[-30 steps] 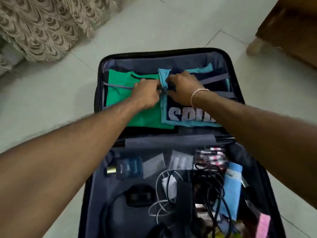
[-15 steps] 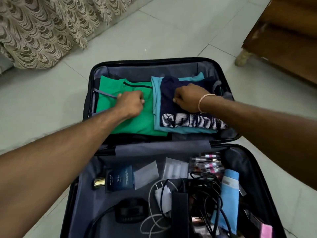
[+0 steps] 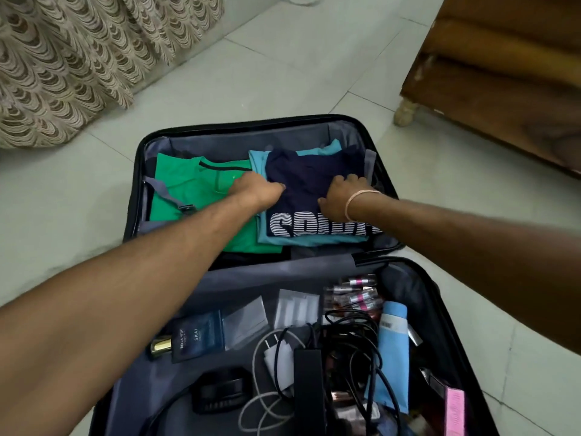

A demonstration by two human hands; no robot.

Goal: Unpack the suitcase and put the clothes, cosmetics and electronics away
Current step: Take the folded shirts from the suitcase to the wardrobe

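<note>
An open black suitcase (image 3: pixel 135 196) lies flat on a pale tiled floor (image 3: pixel 283 77), a patterned curtain (image 3: pixel 72 58) at one side and wooden furniture (image 3: pixel 503 73) at the other. Both bare hands work in the far half, on the folded clothes. The left hand (image 3: pixel 256 191) rests with fingers curled at the seam where a green T-shirt (image 3: pixel 188 180) meets a navy T-shirt (image 3: pixel 301 180) with striped white lettering; whether it pinches any cloth cannot be told. The right hand (image 3: pixel 341 196), a pale band at the wrist, presses down on the navy shirt's opposite edge, fingers bent over the fabric, its hold equally unclear. A light blue garment (image 3: pixel 317 240) lies under the navy one. A loose grey strap (image 3: pixel 166 193) trails just outside the left hand. In the near half, below both forearms, sit tangled black cables (image 3: pixel 355 344), a blue tube (image 3: pixel 391 350), a dark perfume box (image 3: pixel 196 339), a white charger (image 3: pixel 276 357) and small lipstick-like tubes (image 3: pixel 355 294).
</note>
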